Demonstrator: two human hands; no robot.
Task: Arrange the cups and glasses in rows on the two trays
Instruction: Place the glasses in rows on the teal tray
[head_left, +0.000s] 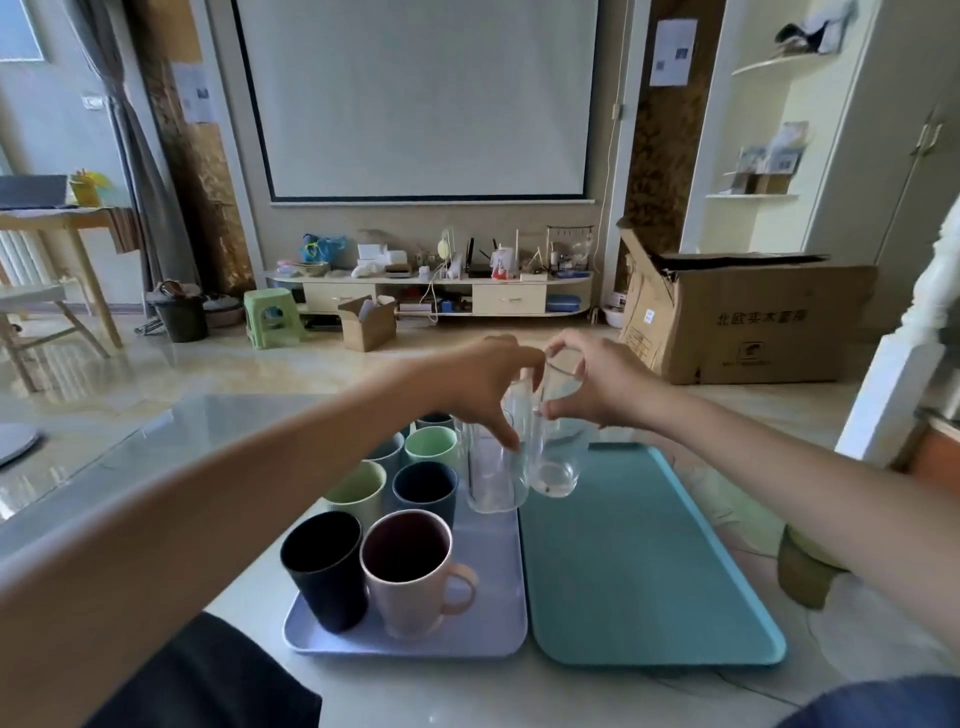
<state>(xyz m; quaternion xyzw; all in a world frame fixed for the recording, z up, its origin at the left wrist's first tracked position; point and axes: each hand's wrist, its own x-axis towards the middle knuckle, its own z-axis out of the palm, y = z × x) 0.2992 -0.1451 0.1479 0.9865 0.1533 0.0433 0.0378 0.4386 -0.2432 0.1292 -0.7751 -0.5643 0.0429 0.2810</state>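
Glass-topped surface (156, 457) carries both trays: lavender tray (498, 613) holds two rows of mugs, teal tray (649, 571) is bare. Left hand (483, 384) fingers grip one clear glass (493, 478), right hand (602, 384) fingers grip another (556, 467), at the trays' seam; I'd judge it roughly half done.

Below the left hand (483, 384): lavender tray (498, 597) carrying a pale pink mug (410, 577) with dark interior, a navy cup (323, 566) beside it, a second navy cup (425, 491), a pale green cup (358, 493), a mint cup (431, 447). Under the right hand (597, 384): teal tray (639, 561), plain. Both held glasses (553, 447) were clear, colourless. Worktop (171, 467) was pale, glossy grey.
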